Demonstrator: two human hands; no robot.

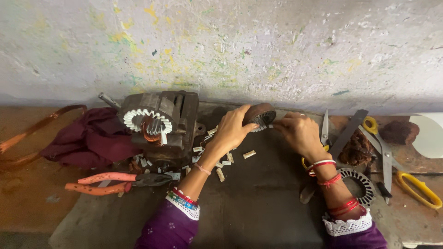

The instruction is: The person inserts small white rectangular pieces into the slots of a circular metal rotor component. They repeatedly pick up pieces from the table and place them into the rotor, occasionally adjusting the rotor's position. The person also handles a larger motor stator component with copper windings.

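My left hand grips a small round brown motor core, holding it tilted above the grey mat. My right hand pinches a narrow white paper strip at the core's slotted face. Both wrists wear red bangles and purple sleeves with white lace cuffs. Small white paper pieces lie scattered on the mat below the hands.
A larger motor stator with white slot papers sits left, beside a maroon cloth. Orange-handled pliers lie in front. Right are yellow-handled scissors, a metal blade, a slotted ring, copper wire clumps and a painted wall.
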